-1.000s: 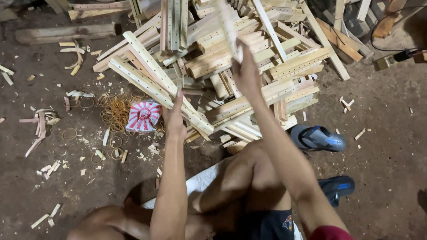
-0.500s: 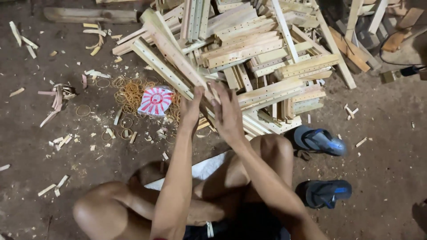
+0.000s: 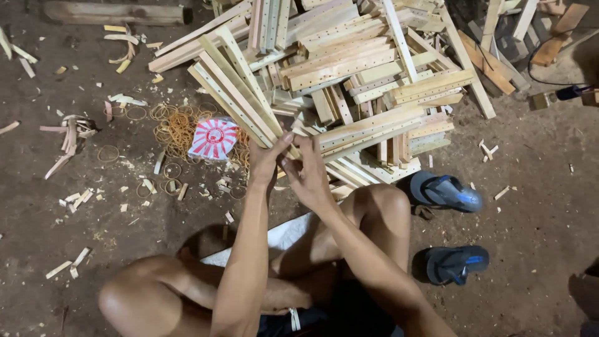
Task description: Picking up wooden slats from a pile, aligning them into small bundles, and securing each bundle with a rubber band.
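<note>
My left hand [image 3: 267,161] and my right hand [image 3: 310,175] meet at the near edge of a big heap of pale wooden slats [image 3: 374,68], many with rows of small holes. Both close around the near end of a bundle of long slats [image 3: 234,78] that runs up and to the left. The fingers hide the bundle's end. Just left of my hands, a red-and-white striped packet [image 3: 213,138] lies on a heap of tan rubber bands [image 3: 176,128]. I sit on the dirt floor with my bare knees drawn up.
Two dark sandals with blue straps [image 3: 446,191] [image 3: 455,263] lie to the right of my leg. A white sack [image 3: 284,232] is under me. Wood offcuts [image 3: 68,134] and loose rubber bands dot the dirt on the left. A thick log [image 3: 112,12] lies at the top left.
My right hand, raised over the heap a second ago, has come down beside my left hand. Both now grip the near end of the long slats.
</note>
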